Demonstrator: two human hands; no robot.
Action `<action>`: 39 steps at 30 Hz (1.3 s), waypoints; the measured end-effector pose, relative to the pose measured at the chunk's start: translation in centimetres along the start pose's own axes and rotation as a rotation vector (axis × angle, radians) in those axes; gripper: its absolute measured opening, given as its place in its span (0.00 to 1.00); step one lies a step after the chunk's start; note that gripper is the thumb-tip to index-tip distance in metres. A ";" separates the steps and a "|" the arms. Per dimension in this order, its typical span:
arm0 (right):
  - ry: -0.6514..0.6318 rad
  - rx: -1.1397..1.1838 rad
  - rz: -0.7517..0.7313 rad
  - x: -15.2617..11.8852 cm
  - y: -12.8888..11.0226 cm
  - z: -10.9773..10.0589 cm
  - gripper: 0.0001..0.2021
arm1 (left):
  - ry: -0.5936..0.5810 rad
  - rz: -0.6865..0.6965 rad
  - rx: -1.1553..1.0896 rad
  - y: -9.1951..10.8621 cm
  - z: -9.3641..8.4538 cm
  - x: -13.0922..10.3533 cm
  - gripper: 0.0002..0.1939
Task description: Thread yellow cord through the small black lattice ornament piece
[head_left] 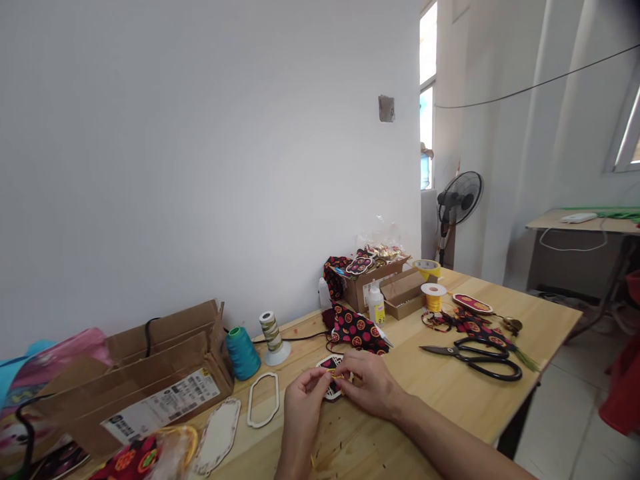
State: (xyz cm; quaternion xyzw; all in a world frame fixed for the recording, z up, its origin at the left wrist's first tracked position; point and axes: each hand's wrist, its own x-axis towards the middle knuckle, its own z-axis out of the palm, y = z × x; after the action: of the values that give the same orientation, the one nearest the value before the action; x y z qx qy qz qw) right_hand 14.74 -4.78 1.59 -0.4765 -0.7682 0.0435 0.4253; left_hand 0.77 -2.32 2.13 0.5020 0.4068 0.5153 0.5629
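Close together at the table's front, my left hand [304, 403] and my right hand [373, 387] both have their fingers pinched on a thin yellow cord [335, 375]. Just beneath the fingertips lies a dark patterned plaque with a white border [329, 362]; my fingers cover much of it. Left of my left hand are an empty white frame [263, 400] and a pale scalloped-edged panel [219, 435]. Behind my hands is a piece of dark fabric with round red and orange motifs [355, 329]. Black-handled scissors [480, 355] rest to the right of my right hand.
An open cardboard box [165, 393], a teal thread cone [243, 353] and a camouflage-coloured spool [271, 333] stand left. Further back are a filled box [357, 294], a glue bottle [376, 305], a yellow cord spool [433, 298] and tape [427, 268]. A finished-looking pendant [473, 304] lies right.
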 end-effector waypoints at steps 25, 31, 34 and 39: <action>0.057 0.377 0.166 0.4 0.4 0.4 0.06 | -0.127 0.004 0.042 0.2 0.2 -0.4 0.14; 0.093 0.606 0.204 0.8 0.1 -0.3 0.06 | -0.085 -0.037 0.018 0.2 0.2 -0.2 0.14; 0.101 0.745 0.231 0.9 0.3 -1.6 0.12 | -0.048 -0.042 0.014 0.0 0.1 -0.1 0.14; 0.093 0.823 0.294 1.1 0.7 -3.3 0.20 | -0.025 -0.025 0.008 -0.2 0.1 0.0 0.15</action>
State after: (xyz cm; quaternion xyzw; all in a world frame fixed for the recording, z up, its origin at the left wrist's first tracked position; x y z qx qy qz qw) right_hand 17.35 -4.64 4.04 -0.3731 -0.5908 0.3847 0.6032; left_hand 0.87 -2.35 1.96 0.5055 0.4083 0.5002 0.5724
